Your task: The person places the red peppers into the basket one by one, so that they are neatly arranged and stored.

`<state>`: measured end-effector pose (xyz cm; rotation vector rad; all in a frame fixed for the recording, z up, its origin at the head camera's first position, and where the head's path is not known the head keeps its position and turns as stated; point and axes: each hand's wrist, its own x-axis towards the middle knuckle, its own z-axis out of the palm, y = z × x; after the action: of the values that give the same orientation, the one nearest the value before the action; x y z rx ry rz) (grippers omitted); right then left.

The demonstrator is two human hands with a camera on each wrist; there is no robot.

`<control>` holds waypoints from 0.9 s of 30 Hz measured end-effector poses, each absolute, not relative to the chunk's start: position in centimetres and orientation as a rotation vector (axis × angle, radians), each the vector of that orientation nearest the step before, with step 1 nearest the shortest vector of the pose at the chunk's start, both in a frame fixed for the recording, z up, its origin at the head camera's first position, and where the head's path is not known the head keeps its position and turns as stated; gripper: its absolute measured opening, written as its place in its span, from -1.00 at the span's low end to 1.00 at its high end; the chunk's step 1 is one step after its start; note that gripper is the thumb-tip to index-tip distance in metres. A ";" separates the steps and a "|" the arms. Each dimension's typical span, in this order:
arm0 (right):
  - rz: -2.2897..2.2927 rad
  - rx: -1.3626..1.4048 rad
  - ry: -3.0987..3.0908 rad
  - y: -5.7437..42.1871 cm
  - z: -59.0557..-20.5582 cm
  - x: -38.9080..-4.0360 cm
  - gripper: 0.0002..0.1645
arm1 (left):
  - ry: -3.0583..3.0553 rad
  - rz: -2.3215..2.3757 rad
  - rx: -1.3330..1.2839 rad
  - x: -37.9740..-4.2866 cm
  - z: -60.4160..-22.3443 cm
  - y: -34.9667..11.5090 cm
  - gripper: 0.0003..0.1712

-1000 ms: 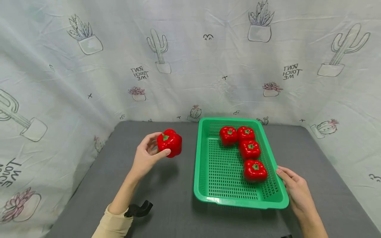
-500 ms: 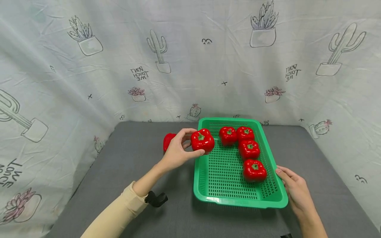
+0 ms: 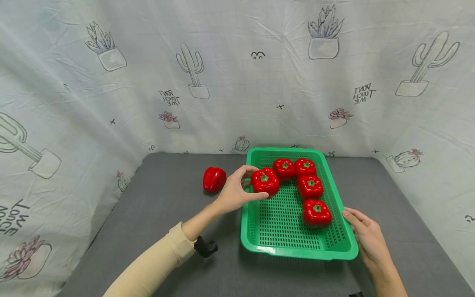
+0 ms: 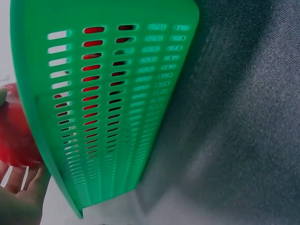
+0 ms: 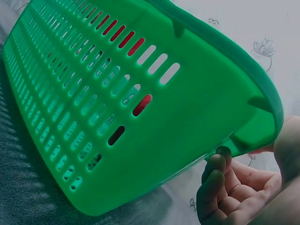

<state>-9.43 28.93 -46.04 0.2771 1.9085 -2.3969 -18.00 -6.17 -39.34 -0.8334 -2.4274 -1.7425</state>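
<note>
A red bell pepper (image 3: 265,182) with a green stem is held by my left hand (image 3: 237,190), thumb on its near side and fingers behind. It hangs over the left side of a green plastic basket (image 3: 285,251); the left wrist view has this pepper (image 4: 17,133) at the rim, outside the slotted wall (image 4: 108,14). Several more red peppers (image 3: 310,187) sit upright along the basket's back and right side. My right hand (image 3: 367,235) pinches the basket's right rim, its thumb on top; in the right wrist view its fingers (image 5: 216,183) curl beneath the rim.
Another red bell pepper (image 3: 214,180) lies on its side on the dark grey table (image 3: 167,185), left of the basket and just beyond my left forearm. A pale curtain (image 3: 222,103) printed with cactus drawings surrounds the table's back and sides.
My left hand has carried its pepper rightward from the table's left to over the basket. The pepper lying on the table has come into view behind it. My right hand stays on the rim.
</note>
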 end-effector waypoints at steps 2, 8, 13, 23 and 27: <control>-2.394 0.279 1.909 28.9 -46.0 -9.4 -0.85 | -2.420 -1.766 -0.839 -17.9 -39.0 -5.8 -0.35; -2.387 0.285 1.914 28.9 -45.9 -9.4 -0.85 | -2.474 -1.794 -0.788 -19.2 -40.7 -4.8 -0.33; -2.377 0.304 1.927 28.8 -45.9 -9.4 -0.86 | -2.554 -1.791 -0.778 -20.4 -41.7 -4.1 -0.37; -2.380 0.304 1.920 28.8 -45.9 -9.4 -0.85 | -2.671 -1.602 -0.865 -22.1 -41.8 -2.3 -0.34; -2.387 0.285 1.921 28.8 -45.9 -9.3 -0.84 | -2.746 -1.448 -0.934 -22.8 -41.9 -1.9 -0.29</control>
<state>-9.33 28.78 -45.95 0.2848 1.9209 -2.3869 -22.76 -1.93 -41.87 -0.9337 -2.7462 -1.4483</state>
